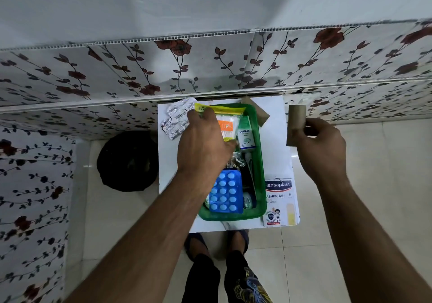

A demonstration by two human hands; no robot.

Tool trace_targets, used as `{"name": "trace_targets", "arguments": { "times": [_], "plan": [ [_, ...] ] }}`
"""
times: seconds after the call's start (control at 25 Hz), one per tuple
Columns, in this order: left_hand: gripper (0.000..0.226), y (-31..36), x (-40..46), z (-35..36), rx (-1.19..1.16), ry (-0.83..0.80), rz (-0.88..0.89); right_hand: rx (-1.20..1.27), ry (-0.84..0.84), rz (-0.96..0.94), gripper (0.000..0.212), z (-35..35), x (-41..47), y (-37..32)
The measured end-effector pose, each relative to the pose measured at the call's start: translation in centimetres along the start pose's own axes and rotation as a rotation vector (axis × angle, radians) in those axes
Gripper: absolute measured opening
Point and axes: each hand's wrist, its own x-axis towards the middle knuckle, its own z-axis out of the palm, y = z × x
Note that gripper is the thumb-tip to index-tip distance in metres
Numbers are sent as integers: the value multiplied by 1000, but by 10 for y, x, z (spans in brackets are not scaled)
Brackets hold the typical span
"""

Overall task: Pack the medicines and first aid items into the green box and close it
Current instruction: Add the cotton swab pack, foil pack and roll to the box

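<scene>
The open green box point(260, 162) sits on a small white table point(279, 139). Inside lie a blue blister pack point(225, 191), a white Optibex dropper bottle point(245, 134) and a yellow-topped packet of cotton buds point(228, 120). My left hand point(203, 144) grips that packet over the box's far left part. My right hand point(323, 144) holds a beige bandage roll point(296, 124) upright above the table's right edge. A silver foil strip point(177, 120) lies left of the box. A Hansaplast plaster pack point(279, 202) lies at the box's near right. A second beige roll point(257, 112) rests behind the box.
A flowered wall panel point(210, 66) runs right behind the table. A round black object point(128, 162) stands on the tiled floor to the left. My feet point(217, 242) are just under the table's near edge.
</scene>
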Motion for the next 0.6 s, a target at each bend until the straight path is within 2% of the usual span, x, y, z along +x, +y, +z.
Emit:
{"name": "trace_targets", "arguments": {
  "times": [0.08, 0.16, 0.24, 0.44, 0.6],
  "plan": [
    [79, -2, -5, 1, 120, 42, 48, 11, -12, 1, 32, -2, -2, -1],
    [84, -11, -9, 1, 298, 130, 165, 10, -32, 1, 31, -2, -4, -1],
    [84, -23, -8, 1, 380, 143, 285, 10, -51, 9, 30, -2, -5, 0],
    [70, -44, 14, 3, 453, 73, 377, 16, -86, 2, 25, -3, -11, -7],
    [79, -40, 17, 4, 400, 116, 470, 20, -113, -2, 33, -1, -18, -12]
  ]
}}
